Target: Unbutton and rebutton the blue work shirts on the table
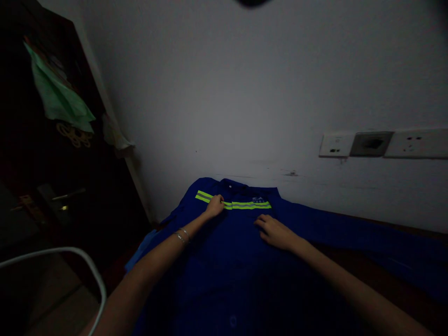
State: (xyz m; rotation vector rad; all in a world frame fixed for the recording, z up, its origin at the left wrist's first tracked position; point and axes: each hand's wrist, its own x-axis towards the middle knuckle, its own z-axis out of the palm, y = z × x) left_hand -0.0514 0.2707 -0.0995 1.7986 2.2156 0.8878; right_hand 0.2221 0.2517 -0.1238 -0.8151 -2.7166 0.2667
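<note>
From the head, a blue cloth shirt with yellow-green stripes lies by the dark brown bench's far edge. Left hand curls (pinching? can't tell); right hand spreads loosely. 2 gentle hands avoid wrinkles.

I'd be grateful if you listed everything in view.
Garment: one, blue, yellow-green stripes, centre to right
Light-blue item: one, beside garment
Support: one, dark reddish, beneath garment
Wall: one, greyish white, behind
Wall plates: three, two white, one grey, right
Door: one, dark, left
Handle: one, metallic, door
Cloth: one, green, on door
Loops: several, yellowish, below cloth
Pale item: one, by doorframe
Cable: one, white, lower left
Floor: one, greyish, lower left
Dark blur: one, top edge
Bracelets: silvery, count unclear, left wrist
Left hand, right hand: two, on garment
</note>
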